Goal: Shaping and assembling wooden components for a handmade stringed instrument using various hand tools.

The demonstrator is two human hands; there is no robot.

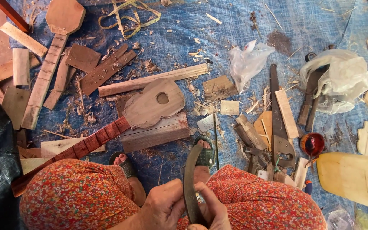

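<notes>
Head view: left hand (163, 206) and right hand (213, 211), low between both knees, fingers wrapped tight round curved dark blade (189, 179). Small red bowl (312, 144) nearby on blue tarp (235, 25), contents unclear.

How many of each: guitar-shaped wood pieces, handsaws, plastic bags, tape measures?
Guitar-shaped wood pieces: 2
Handsaws: 1
Plastic bags: 2
Tape measures: 1
Total: 6
</notes>
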